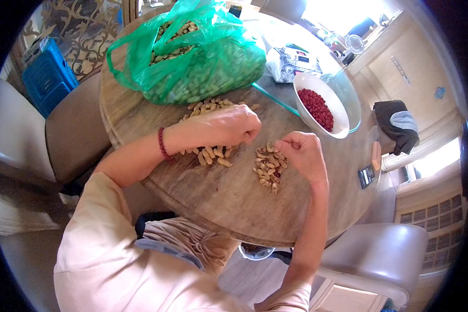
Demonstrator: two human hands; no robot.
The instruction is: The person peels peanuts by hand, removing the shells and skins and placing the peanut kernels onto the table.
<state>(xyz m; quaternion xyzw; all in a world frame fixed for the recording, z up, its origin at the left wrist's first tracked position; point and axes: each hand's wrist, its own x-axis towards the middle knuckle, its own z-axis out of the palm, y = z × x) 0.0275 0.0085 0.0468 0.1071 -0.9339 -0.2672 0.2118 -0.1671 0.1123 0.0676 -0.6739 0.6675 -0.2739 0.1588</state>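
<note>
My left hand (233, 125), with a dark red bead bracelet at the wrist, is curled closed above a pile of unshelled peanuts (209, 154). Whatever its fingers hold is hidden under the knuckles. To the right, my right hand (303, 152) pinches thumb and forefinger at a pale peanut shell (272, 147). Right below its fingertips lies a small heap of cracked shells (268, 169). A white oval bowl (339, 112) stands beyond my right hand, with red-skinned peanut kernels (316, 109) in it. Behind the left hand sits a green plastic bag (213, 67) full of peanuts.
The round wooden table (218, 200) carries a glass turntable under the bowl. A patterned tissue pack (295, 63) lies behind the bowl. Near the right edge rests a dark phone-like object (366, 177). A lined bin (256, 252) stands below the table's front edge; chairs surround it.
</note>
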